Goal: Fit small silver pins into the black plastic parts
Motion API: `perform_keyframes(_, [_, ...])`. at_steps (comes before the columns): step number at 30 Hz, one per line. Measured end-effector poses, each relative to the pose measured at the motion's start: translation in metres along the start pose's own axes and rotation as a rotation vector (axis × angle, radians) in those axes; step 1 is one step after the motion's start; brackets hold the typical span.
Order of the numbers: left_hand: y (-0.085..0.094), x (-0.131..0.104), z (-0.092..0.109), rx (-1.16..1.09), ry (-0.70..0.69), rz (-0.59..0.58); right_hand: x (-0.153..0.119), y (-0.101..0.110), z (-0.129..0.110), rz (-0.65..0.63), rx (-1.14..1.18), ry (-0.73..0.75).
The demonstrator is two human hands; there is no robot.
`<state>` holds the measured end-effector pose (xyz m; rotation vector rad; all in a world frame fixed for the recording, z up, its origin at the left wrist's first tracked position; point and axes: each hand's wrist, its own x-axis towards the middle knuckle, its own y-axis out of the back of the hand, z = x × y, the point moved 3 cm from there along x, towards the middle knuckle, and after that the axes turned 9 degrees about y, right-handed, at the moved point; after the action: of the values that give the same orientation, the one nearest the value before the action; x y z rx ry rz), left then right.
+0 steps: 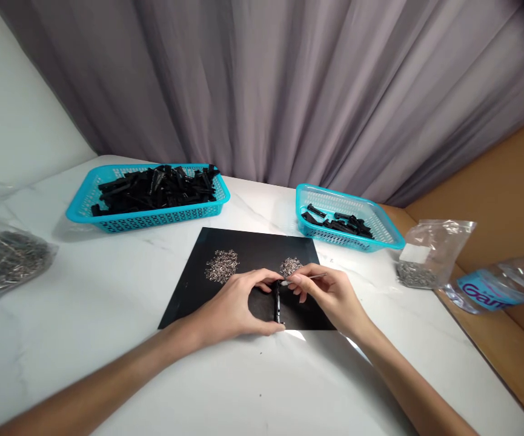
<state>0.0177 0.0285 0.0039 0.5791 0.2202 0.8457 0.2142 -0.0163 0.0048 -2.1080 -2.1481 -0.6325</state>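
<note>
Gray curtain point(243, 85) hangs in folds behind the desk point(107, 375), whose white top has faint veins. A pale wall stands at the left and a brown panel at the right.

On the desk lies a black mat point(189, 297). Toward its far edge are two heaps of small, shiny metal pieces: the left heap point(222, 265) is wider, the right heap point(291, 266) smaller and partly behind the right hand point(334, 297).

Over the mat, the left hand point(232, 303) has its grip closed on a slim black part point(277, 303), the thumb at the near end and the fingers at the far end, so that the part runs away from the person. The right hand's grip pinches a thin tool point(318, 276) between thumb and fingers, its pale tip at the far end of the part; the tip seems to touch it, though the spot is too small to be sure.

Beyond the mat to the left sits a blue basket point(162, 213) piled with black parts point(157, 188). Beyond it to the right is a second basket point(393, 236), also blue, with just a few black parts lying loosely inside.

Near the second basket stands a clear bag point(443, 248) with a white label and small metal pieces at the bottom. Beside it a bottle point(493, 284) with a blue label lies on its side. At the far left is a larger bag point(7, 257), also clear and holding metal pieces, partly cut off by the view.
</note>
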Motion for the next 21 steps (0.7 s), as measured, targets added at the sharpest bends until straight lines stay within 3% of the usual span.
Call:
perform_keyframes(16, [-0.004, 0.0, 0.002, 0.054, 0.009, 0.005, -0.005, -0.012, 0.002, -0.026, 0.015, 0.01])
perform_keyframes(19, [0.005, -0.001, 0.006, -0.03, 0.029, -0.027, -0.004, -0.009, -0.005, 0.001, -0.115, 0.114])
perform_keyframes(21, [0.018, 0.001, 0.008, -0.102, 0.028, -0.017, -0.003, -0.005, -0.012, 0.113, -0.231, 0.235])
